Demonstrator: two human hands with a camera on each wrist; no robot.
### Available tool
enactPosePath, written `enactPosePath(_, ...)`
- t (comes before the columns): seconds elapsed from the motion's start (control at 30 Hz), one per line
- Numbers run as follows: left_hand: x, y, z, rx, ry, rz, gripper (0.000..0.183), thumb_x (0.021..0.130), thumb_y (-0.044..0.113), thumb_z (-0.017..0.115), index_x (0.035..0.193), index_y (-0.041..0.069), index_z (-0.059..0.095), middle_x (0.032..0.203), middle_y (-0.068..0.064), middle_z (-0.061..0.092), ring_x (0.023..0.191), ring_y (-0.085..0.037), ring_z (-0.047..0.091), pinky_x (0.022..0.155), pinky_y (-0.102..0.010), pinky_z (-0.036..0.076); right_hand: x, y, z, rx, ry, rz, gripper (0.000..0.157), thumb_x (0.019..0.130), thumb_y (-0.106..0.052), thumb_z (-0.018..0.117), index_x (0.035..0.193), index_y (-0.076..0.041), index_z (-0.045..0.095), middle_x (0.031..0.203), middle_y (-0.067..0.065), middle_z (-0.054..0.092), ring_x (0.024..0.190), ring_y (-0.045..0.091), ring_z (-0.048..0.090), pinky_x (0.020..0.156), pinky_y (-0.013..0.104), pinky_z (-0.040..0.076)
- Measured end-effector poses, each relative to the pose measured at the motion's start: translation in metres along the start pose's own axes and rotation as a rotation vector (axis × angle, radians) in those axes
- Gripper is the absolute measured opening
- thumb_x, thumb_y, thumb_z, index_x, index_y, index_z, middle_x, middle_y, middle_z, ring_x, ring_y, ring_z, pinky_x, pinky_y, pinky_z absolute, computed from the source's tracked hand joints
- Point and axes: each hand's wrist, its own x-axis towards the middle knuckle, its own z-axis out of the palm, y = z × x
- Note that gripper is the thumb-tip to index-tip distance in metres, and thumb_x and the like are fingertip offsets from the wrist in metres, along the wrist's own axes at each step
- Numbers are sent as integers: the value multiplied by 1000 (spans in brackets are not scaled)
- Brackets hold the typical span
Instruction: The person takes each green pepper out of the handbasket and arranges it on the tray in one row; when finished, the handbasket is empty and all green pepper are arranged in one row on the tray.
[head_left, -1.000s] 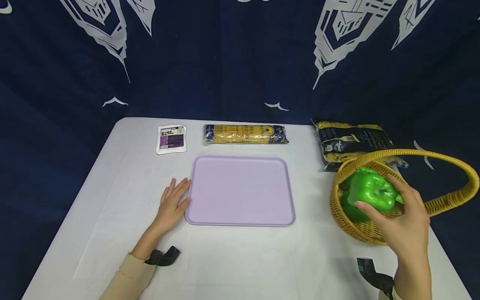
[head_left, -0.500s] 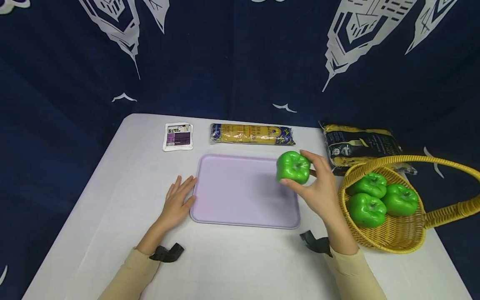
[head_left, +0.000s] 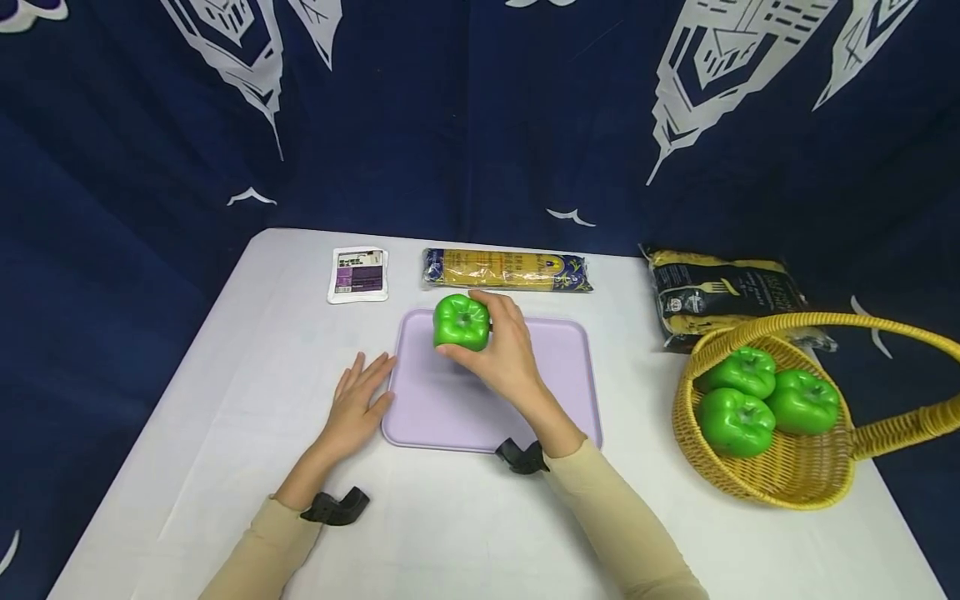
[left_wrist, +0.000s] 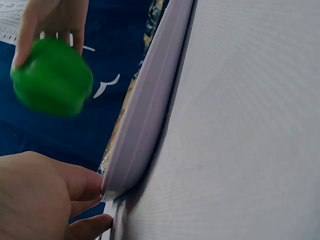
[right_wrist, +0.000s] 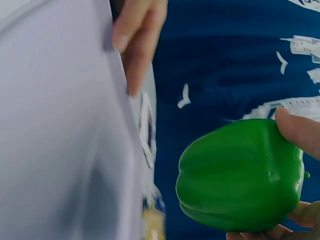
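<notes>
A green bell pepper [head_left: 461, 322] is pinched between thumb and fingers of my right hand [head_left: 504, 346], held in the air over the upper left part of the lilac tray [head_left: 480, 400]. In the right wrist view the glossy pepper [right_wrist: 242, 175] hangs clear of the tray, its stem end towards the palm. My left hand [head_left: 356, 407] lies with fingers extended at the tray's left edge. Seen from the left wrist, fingers of that hand [left_wrist: 45, 197] touch the tray's rim [left_wrist: 145, 110].
A wicker basket [head_left: 817, 487] with a tall handle stands at the right, holding several green peppers [head_left: 735, 421]. Behind it lies a black and yellow pasta bag [head_left: 727, 287]. Along the back are a long yellow noodle pack [head_left: 506, 269] and a small white-and-purple packet [head_left: 358, 275].
My right hand has lifted a bell pepper out of the basket and carried it left across to above the tray. My left hand has stayed at the tray's edge.
</notes>
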Motion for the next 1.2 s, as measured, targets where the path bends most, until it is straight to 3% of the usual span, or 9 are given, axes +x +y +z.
enactPosePath(0.2, 1, 1, 1, 6, -5, 6, 52, 96, 10, 51, 146, -1, 41, 155, -23, 33, 149, -47, 5, 118, -62, -2, 4, -3, 31, -5, -68, -3, 81, 69, -30, 89, 136, -6, 51, 129, 14, 54, 119, 29, 51, 102, 49, 43)
enactPosePath(0.43, 1, 4, 1, 7, -5, 11, 52, 96, 10, 50, 146, -3, 40, 155, -24, 32, 149, -47, 5, 118, -63, -2, 4, -2, 49, -31, -115, -16, 80, 70, -32, 88, 135, -3, 51, 128, 15, 54, 120, 28, 49, 104, 46, 43)
enactPosePath(0.7, 2, 5, 0, -5, -22, -6, 53, 96, 11, 50, 147, -1, 40, 156, -22, 32, 150, -45, 4, 118, -62, -4, 4, 4, 58, -40, -126, 22, 82, 70, -30, 89, 136, -1, 50, 128, 16, 54, 119, 28, 49, 102, 45, 44)
enactPosePath(0.93, 2, 3, 0, 9, -26, -10, 53, 97, 11, 50, 147, -1, 39, 156, -23, 31, 150, -45, 3, 118, -62, -4, 3, 8, 60, -33, -129, 6, 82, 70, -31, 89, 136, -3, 50, 129, 16, 53, 119, 29, 48, 102, 45, 43)
enactPosePath(1.2, 0, 1, 1, -5, 18, 20, 52, 96, 12, 50, 145, -3, 41, 154, -25, 34, 149, -46, 6, 118, -62, -2, 4, 11, 60, -19, -158, -3, 82, 71, -31, 88, 138, -5, 50, 132, 15, 52, 121, 29, 49, 105, 46, 42)
